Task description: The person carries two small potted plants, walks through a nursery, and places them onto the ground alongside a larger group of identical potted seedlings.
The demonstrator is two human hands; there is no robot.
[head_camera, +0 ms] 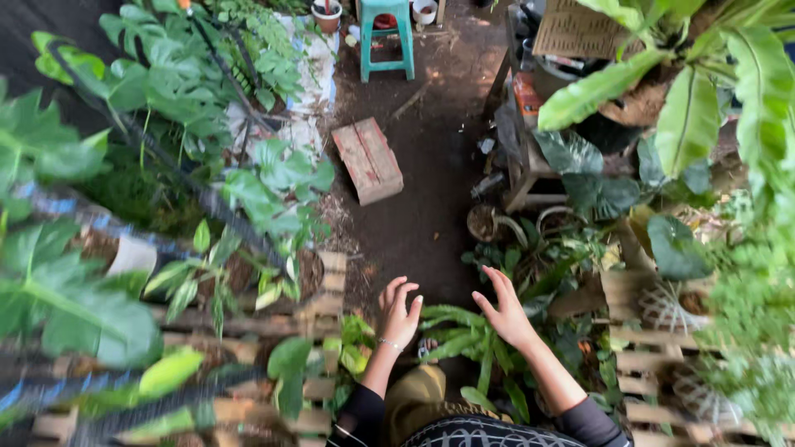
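The fern (464,341) sits low between both hands, fronds fanning toward 9 and 6 o'clock. Right hand (505,313) is nearer, fern at its 8 o'clock; left hand (398,313) hovers at the frond tips (fingers spread, both empty).

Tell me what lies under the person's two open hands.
Under the left hand and right hand spreads a low green fern-like plant with long narrow fronds over dark bare soil. Its pot or base is hidden beneath the fronds and the person's lap.
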